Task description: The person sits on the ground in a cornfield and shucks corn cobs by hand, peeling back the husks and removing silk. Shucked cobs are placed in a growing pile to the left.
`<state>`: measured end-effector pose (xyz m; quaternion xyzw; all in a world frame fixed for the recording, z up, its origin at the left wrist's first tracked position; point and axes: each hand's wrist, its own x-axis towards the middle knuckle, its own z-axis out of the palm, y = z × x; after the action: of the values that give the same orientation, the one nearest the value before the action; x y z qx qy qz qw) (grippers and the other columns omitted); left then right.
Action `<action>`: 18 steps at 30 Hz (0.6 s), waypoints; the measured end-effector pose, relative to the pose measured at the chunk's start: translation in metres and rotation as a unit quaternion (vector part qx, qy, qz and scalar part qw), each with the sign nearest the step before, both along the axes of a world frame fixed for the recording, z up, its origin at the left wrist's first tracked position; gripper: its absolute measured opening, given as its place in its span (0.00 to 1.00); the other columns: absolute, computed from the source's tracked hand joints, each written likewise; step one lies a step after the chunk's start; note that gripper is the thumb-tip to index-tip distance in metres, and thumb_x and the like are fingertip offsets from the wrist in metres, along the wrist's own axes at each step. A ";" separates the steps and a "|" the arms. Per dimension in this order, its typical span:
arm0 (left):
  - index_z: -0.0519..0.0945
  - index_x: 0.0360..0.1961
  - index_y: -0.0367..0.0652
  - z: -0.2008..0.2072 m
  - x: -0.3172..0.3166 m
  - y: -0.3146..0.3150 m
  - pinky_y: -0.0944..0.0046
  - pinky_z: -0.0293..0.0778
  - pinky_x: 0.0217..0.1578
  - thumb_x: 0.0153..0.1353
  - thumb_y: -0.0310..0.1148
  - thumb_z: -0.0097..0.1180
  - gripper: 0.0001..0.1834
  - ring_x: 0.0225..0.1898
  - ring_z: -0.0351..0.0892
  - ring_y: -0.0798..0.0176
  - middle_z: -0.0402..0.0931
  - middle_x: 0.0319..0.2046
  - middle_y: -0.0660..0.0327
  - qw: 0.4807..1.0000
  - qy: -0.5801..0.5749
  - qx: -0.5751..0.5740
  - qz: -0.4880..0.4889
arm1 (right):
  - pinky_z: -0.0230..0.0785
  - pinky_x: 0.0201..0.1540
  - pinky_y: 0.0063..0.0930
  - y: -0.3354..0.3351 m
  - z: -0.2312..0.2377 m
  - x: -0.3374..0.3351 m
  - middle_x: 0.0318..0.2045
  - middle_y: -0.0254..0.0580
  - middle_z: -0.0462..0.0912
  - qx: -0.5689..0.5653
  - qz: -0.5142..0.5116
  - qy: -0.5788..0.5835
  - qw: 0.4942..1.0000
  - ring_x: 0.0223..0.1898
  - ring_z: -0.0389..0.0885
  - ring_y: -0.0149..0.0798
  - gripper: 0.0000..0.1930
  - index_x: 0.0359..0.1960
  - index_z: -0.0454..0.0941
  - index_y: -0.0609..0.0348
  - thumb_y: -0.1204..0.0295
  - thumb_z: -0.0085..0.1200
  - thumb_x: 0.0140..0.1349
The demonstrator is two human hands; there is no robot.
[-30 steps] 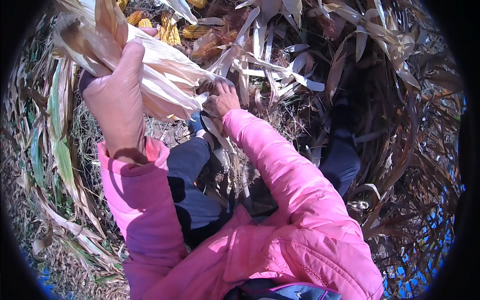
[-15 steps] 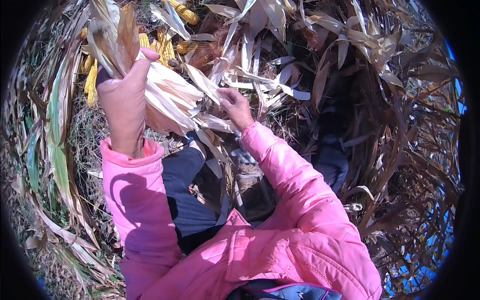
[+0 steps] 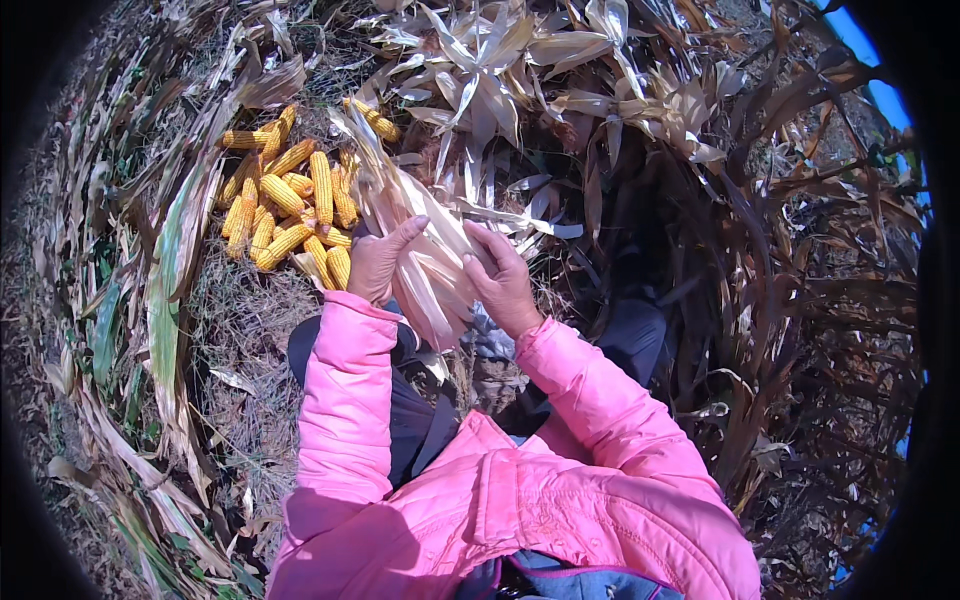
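A long bundle of pale dry corn husks [image 3: 432,270] lies between my two hands, in front of my body. From its left side my left hand [image 3: 378,268] grips it, thumb lying across the leaves. My right hand [image 3: 503,282] is closed on the other side of the same bundle, with its thumb and fingers pinching the husk. Whether an ear is inside the husks is hidden. Just left of the bundle, a heap of bare yellow corn cobs [image 3: 285,195] lies on the ground.
Peeled husks [image 3: 485,75] are piled beyond my hands. Dry corn stalks [image 3: 800,300] stand or lean thickly on the right. A band of long leaves [image 3: 170,270], partly green, runs down the left. Dry grass and litter [image 3: 250,370] cover the ground near my knees.
My left hand has come right and down from above the cob heap, bringing the husks to the middle. My right hand has moved from a single husk strip to the bundle. The view has shifted.
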<state>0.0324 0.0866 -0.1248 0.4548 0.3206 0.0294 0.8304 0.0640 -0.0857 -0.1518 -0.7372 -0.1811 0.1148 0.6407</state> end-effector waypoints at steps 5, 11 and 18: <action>0.75 0.44 0.38 0.014 -0.024 -0.019 0.65 0.75 0.42 0.53 0.27 0.60 0.16 0.37 0.78 0.64 0.76 0.37 0.60 0.993 -0.100 -0.063 0.015 | 0.67 0.44 0.26 -0.018 0.029 -0.022 0.36 0.43 0.75 -0.063 0.048 -0.101 0.992 0.39 0.75 0.39 0.21 0.49 0.73 0.59 0.82 0.52 0.49; 0.74 0.46 0.34 0.016 -0.050 -0.032 0.66 0.73 0.44 0.60 0.30 0.50 0.14 0.39 0.76 0.65 0.76 0.39 0.59 0.985 -0.167 0.025 0.026 | 0.68 0.43 0.38 -0.023 0.050 -0.044 0.39 0.50 0.75 -0.105 0.118 -0.251 0.955 0.38 0.76 0.52 0.20 0.48 0.72 0.60 0.74 0.55 0.52; 0.74 0.41 0.33 0.027 -0.110 -0.057 0.60 0.71 0.47 0.60 0.31 0.48 0.12 0.39 0.76 0.61 0.77 0.36 0.54 0.977 -0.188 -0.042 0.091 | 0.66 0.47 0.46 -0.007 0.051 -0.096 0.41 0.65 0.74 -0.131 0.217 -0.278 0.926 0.44 0.74 0.60 0.43 0.59 0.53 0.67 0.58 0.61 0.44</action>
<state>-0.0772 0.0300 -0.0973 0.3750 0.1999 0.1760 0.8879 -0.0325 -0.0927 -0.1011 -0.7595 -0.4912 0.0642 0.4216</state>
